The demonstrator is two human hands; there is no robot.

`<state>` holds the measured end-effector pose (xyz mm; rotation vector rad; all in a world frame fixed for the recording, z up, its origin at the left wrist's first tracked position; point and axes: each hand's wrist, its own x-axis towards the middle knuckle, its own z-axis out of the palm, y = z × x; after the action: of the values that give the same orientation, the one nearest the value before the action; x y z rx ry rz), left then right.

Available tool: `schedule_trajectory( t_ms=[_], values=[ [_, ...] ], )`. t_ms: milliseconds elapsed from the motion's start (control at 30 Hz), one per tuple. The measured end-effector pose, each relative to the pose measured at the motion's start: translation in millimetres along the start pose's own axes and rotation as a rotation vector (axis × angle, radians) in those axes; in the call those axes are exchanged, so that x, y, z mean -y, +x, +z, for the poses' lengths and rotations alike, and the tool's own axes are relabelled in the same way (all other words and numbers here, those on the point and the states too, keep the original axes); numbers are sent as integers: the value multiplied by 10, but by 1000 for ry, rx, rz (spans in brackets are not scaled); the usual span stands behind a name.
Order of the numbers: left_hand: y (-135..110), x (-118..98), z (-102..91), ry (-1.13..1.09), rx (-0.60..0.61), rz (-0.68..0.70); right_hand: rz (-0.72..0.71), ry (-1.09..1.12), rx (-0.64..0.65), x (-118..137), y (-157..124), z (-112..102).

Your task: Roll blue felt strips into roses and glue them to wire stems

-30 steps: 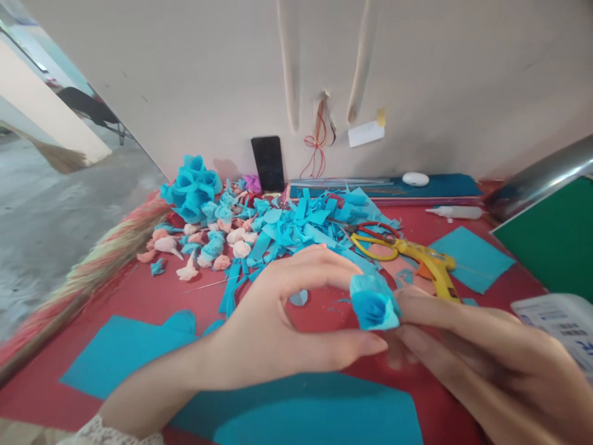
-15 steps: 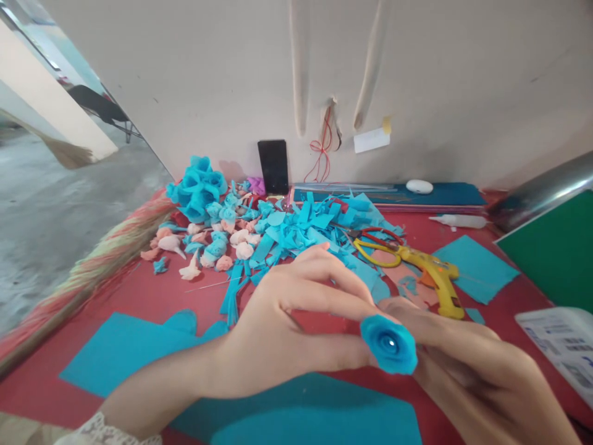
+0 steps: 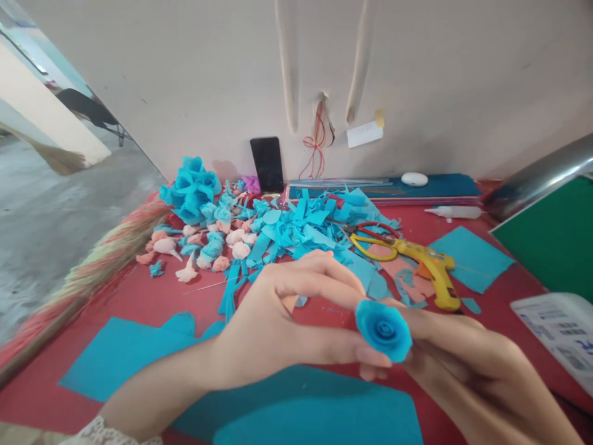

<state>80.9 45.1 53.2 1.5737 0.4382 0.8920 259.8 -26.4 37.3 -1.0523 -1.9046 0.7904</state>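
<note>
A small blue rolled paper rose (image 3: 383,329) is held between both hands above the red table (image 3: 139,296), its spiral face turned toward me. My left hand (image 3: 282,321) pinches it from the left with thumb and forefinger. My right hand (image 3: 467,364) grips it from the right and behind, fingers closed under it. A large blue paper sheet (image 3: 301,414) lies just below the hands.
A heap of blue paper strips (image 3: 306,228) and finished blue and pink roses (image 3: 204,216) lies behind. Red and yellow scissors (image 3: 375,238), a yellow glue gun (image 3: 433,269), a glue bottle (image 3: 454,212), a black phone (image 3: 267,164) and a green board (image 3: 551,241) stand around.
The rose has been turned from side-on to face me and has opened flatter. Both hands shifted slightly around it; the table items have not moved.
</note>
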Motion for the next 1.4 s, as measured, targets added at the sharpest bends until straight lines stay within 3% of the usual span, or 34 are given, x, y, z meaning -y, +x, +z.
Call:
schedule_trajectory(
  t_ms=[200, 467, 833, 1167, 1300, 1400],
  values=[
    [-1, -3, 8, 28, 12, 2, 59, 237, 45, 55, 34, 17],
    [9, 15, -3, 72, 12, 28, 34, 240, 11, 10, 4, 30],
    [-10, 45, -13, -14, 30, 14, -42, 37, -47, 19, 41, 51],
    [3, 34, 14, -124, 21, -14, -65, 4, -5, 41, 41, 19],
    [13, 57, 25, -160, 14, -46, -66, -9, -55, 11, 20, 48],
    [27, 75, 9, -166, 25, -32, -97, -192, -141, -5, -9, 70]
  ],
)
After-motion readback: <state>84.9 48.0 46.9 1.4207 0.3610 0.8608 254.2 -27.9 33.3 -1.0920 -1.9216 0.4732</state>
